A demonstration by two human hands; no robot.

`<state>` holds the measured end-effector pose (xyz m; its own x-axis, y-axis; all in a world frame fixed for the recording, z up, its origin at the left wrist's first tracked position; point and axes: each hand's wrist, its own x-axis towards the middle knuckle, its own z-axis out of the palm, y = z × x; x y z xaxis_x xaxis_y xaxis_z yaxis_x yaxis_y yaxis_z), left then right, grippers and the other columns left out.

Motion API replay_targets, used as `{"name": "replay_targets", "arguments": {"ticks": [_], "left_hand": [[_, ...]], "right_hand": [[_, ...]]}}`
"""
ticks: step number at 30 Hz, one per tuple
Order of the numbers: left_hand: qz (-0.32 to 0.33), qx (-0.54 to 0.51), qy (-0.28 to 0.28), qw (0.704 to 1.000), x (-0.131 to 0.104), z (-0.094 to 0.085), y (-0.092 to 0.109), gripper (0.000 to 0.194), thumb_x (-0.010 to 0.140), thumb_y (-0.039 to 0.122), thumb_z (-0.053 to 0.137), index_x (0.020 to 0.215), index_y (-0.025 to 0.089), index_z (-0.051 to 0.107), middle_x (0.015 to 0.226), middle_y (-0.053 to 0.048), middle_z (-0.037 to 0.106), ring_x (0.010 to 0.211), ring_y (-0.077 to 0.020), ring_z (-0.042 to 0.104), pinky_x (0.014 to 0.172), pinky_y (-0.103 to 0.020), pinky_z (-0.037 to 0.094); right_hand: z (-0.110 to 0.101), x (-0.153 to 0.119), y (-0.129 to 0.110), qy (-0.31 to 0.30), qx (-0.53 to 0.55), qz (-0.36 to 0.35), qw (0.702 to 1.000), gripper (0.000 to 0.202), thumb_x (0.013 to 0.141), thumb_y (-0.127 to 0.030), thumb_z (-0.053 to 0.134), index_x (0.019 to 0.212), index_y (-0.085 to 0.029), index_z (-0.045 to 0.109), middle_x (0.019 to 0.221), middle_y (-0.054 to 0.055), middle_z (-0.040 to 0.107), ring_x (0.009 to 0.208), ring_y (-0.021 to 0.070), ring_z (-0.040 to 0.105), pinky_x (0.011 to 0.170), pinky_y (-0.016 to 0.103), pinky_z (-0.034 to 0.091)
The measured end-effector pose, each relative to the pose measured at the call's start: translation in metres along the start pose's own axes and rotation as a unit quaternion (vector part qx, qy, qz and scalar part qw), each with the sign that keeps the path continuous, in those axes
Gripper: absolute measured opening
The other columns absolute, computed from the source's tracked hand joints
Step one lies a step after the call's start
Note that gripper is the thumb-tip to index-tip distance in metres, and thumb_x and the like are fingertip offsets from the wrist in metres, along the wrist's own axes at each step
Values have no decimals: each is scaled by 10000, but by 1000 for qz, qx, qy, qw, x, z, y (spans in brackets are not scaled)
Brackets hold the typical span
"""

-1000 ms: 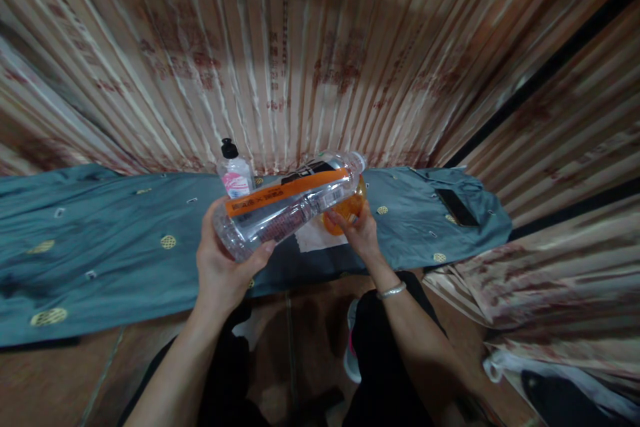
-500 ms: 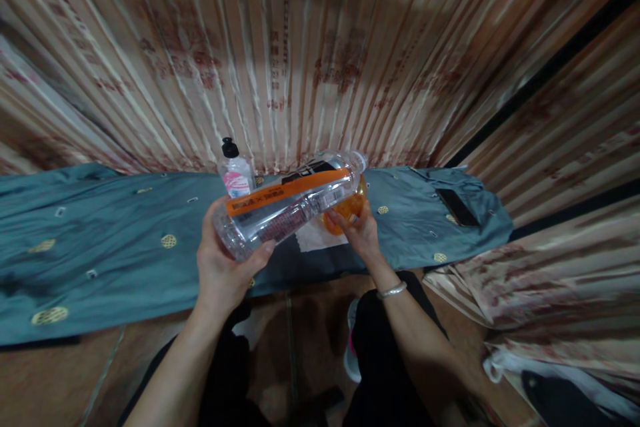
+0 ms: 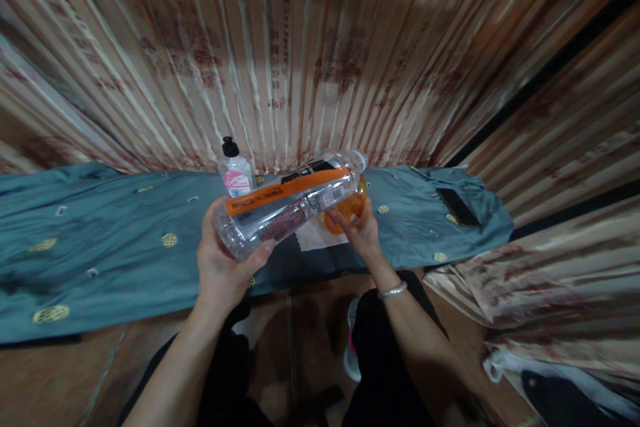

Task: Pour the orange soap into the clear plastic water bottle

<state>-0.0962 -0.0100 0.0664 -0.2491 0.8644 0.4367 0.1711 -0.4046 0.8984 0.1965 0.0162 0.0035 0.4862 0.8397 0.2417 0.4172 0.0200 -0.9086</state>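
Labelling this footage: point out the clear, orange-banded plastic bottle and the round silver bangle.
Clear, orange-banded plastic bottle (image 3: 289,191): head view, on the orange band.
Round silver bangle (image 3: 393,291): head view, its visible outer side.

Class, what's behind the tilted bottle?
The tilted bottle partly hides an orange container, paper, an upright bottle and cloth. The upright bottle's base and part of the container are covered.
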Motion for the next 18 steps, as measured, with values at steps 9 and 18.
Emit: {"name": "replay_targets", "arguments": {"ticks": [9,18], "left_hand": [[-15,0,4,1000,1,1,-1,982,638,618,1040,1471,237,687,1415,-180,828,1293,-433,829,1207,-641,688],[-44,-11,-15,999,0,-3,-3,1039,641,665,1068,1495,221,677,1399,-174,842,1269,-431,837,1139,-610,717]], "right_hand": [[-2,-3,-1,-6,9,-22,1000,1001,793,-677,985,1602,-207,631,1424,197,841,1313,424,823,1119,608,697],[-17,-6,-4,5,26,-78,997,1106,844,-847,890,1677,-188,582,1691,269,708,1587,426,686,1308,630,593]]}}
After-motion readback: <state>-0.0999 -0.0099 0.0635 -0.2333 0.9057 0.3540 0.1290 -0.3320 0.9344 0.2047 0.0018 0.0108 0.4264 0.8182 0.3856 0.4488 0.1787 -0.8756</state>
